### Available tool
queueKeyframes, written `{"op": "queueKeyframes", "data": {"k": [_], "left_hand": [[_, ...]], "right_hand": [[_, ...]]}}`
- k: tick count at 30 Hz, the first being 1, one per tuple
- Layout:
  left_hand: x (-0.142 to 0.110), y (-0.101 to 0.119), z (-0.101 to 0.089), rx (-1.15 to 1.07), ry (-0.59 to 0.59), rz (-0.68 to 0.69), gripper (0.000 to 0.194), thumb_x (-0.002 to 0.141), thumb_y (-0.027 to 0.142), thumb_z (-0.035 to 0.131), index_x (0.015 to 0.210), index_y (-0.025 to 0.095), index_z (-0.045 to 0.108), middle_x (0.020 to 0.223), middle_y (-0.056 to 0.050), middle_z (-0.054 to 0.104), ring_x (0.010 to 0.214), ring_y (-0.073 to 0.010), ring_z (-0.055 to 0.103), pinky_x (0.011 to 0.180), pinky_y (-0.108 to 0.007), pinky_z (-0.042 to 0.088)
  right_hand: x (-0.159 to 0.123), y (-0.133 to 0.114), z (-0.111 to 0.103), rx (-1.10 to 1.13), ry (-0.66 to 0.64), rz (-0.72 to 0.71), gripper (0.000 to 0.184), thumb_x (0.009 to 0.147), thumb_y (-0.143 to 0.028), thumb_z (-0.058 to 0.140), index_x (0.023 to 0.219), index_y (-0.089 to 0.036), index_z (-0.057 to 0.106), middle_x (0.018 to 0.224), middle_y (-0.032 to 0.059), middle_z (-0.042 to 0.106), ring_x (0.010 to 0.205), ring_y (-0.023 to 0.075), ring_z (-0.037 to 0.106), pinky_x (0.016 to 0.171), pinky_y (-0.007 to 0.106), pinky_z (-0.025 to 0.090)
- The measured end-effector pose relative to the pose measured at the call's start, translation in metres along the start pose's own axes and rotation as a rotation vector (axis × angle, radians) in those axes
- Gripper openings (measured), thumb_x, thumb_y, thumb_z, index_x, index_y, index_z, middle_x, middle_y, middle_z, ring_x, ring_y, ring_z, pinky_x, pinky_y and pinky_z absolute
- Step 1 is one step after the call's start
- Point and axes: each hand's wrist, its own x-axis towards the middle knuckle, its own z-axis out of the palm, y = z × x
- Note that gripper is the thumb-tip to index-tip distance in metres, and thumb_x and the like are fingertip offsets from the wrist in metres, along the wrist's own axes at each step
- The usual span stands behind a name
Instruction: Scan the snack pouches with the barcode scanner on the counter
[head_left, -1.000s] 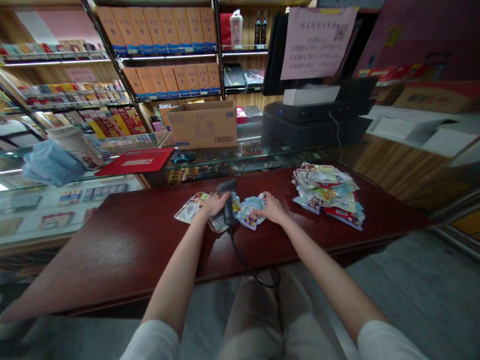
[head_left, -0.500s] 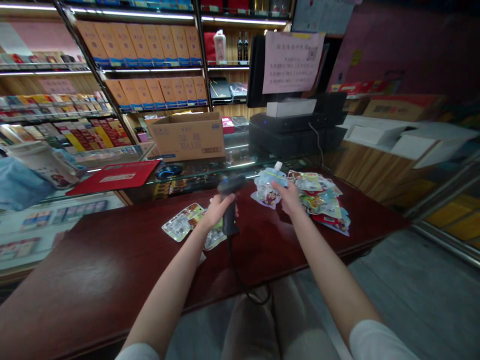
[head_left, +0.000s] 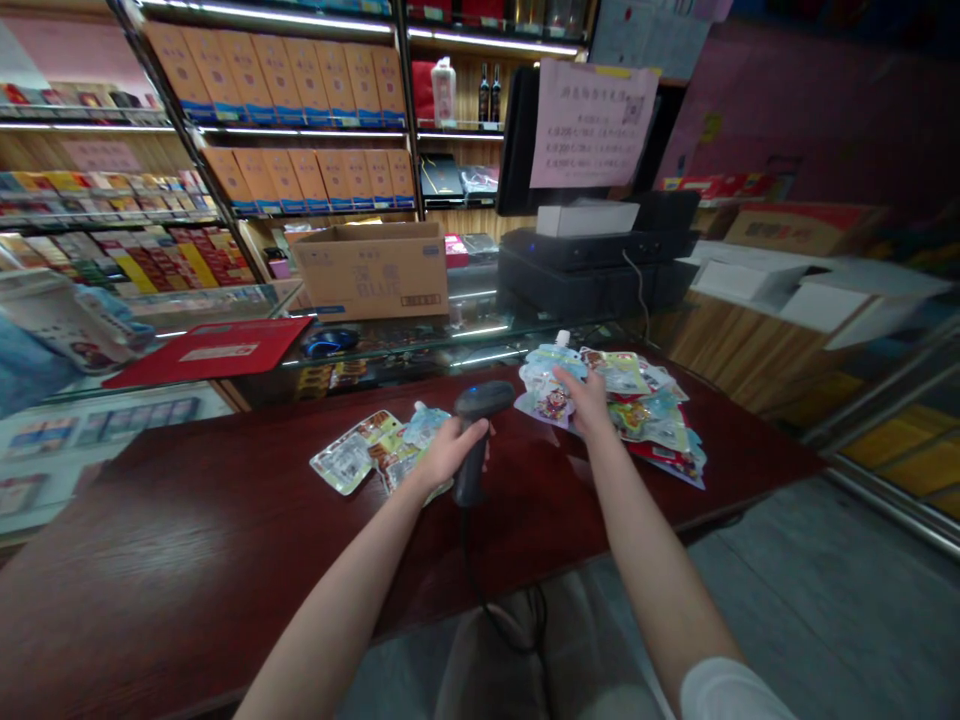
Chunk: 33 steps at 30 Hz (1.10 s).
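My left hand is wrapped round the handle of a black barcode scanner, its head tilted toward the right and its cable hanging over the table edge. My right hand pinches a light-blue spouted pouch with a white cap, held at the left side of a heap of snack packets. To the left of the scanner, several snack packets lie flat, partly hidden by my left hand. Among them is another blue spouted pouch.
The dark red table carries the packets. Behind it, a glass counter holds a cardboard box, a red folder, a computer mouse and a monitor with a paper notice. Shelves of boxes stand at the back.
The scanner has moved slightly down and right in my left hand, uncovering the blue pouch on the left. My right hand still holds its pouch, slightly further right in view.
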Motion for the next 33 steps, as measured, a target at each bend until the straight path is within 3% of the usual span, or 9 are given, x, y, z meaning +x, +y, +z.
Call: {"op": "queueKeyframes", "data": {"k": [10, 19, 23, 25, 27, 29, 33], "left_hand": [[-0.003, 0.005, 0.009, 0.014, -0.022, -0.015, 0.054, 0.072, 0.069, 0.067, 0.081, 0.016, 0.059, 0.058, 0.0, 0.061, 0.046, -0.013, 0.059, 0.044, -0.023, 0.045], [-0.005, 0.007, 0.003, 0.021, 0.004, -0.046, 0.07, 0.066, 0.078, 0.067, 0.094, 0.014, 0.062, 0.059, 0.0, 0.061, 0.047, -0.0148, 0.06, 0.045, -0.026, 0.048], [-0.009, 0.01, -0.004, 0.004, 0.012, -0.033, 0.073, 0.068, 0.081, 0.062, 0.096, 0.014, 0.064, 0.061, -0.001, 0.062, 0.048, -0.0145, 0.061, 0.045, -0.025, 0.047], [-0.009, 0.01, -0.007, -0.017, 0.023, -0.017, 0.073, 0.069, 0.081, 0.06, 0.097, 0.014, 0.065, 0.062, -0.001, 0.062, 0.049, -0.0143, 0.061, 0.046, -0.025, 0.047], [-0.008, 0.009, -0.01, -0.04, 0.028, -0.005, 0.074, 0.07, 0.082, 0.059, 0.098, 0.013, 0.065, 0.063, -0.001, 0.062, 0.05, -0.0142, 0.061, 0.046, -0.025, 0.047], [-0.006, 0.007, -0.012, -0.063, 0.02, -0.001, 0.075, 0.07, 0.082, 0.059, 0.098, 0.013, 0.065, 0.064, -0.001, 0.062, 0.05, -0.0141, 0.061, 0.047, -0.025, 0.047], [-0.004, 0.003, -0.014, -0.135, -0.029, -0.015, 0.072, 0.071, 0.08, 0.062, 0.098, 0.014, 0.063, 0.065, -0.001, 0.062, 0.051, -0.0145, 0.061, 0.047, -0.025, 0.049]], "right_hand": [[-0.004, -0.004, 0.004, -0.022, -0.022, 0.049, 0.045, 0.049, -0.048, 0.085, 0.08, -0.019, 0.069, 0.072, 0.0022, 0.073, 0.076, 0.0261, 0.071, 0.069, 0.037, 0.057], [-0.011, -0.012, -0.006, -0.055, -0.001, -0.012, 0.041, 0.053, -0.046, 0.081, 0.081, -0.018, 0.068, 0.075, 0.0028, 0.072, 0.076, 0.024, 0.068, 0.076, 0.038, 0.055], [0.004, -0.034, -0.028, -0.275, 0.044, -0.198, 0.043, 0.062, -0.05, 0.074, 0.088, -0.017, 0.068, 0.087, 0.0062, 0.072, 0.082, 0.0243, 0.066, 0.082, 0.042, 0.053], [0.025, -0.048, -0.047, -0.464, 0.106, -0.37, 0.049, 0.061, -0.046, 0.074, 0.099, -0.016, 0.067, 0.101, 0.0085, 0.071, 0.09, 0.0244, 0.065, 0.089, 0.043, 0.052], [0.052, -0.06, -0.068, -0.653, 0.207, -0.446, 0.054, 0.059, -0.042, 0.074, 0.105, -0.016, 0.065, 0.109, 0.0105, 0.069, 0.096, 0.0251, 0.064, 0.092, 0.044, 0.05], [0.078, -0.064, -0.088, -0.79, 0.239, -0.388, 0.05, 0.06, -0.042, 0.073, 0.102, -0.016, 0.066, 0.105, 0.0108, 0.069, 0.093, 0.0256, 0.064, 0.09, 0.045, 0.051], [0.107, -0.055, -0.11, -0.993, 0.167, -0.212, 0.036, 0.06, -0.036, 0.075, 0.088, -0.015, 0.068, 0.093, 0.0108, 0.071, 0.089, 0.0276, 0.066, 0.087, 0.043, 0.052]]}}
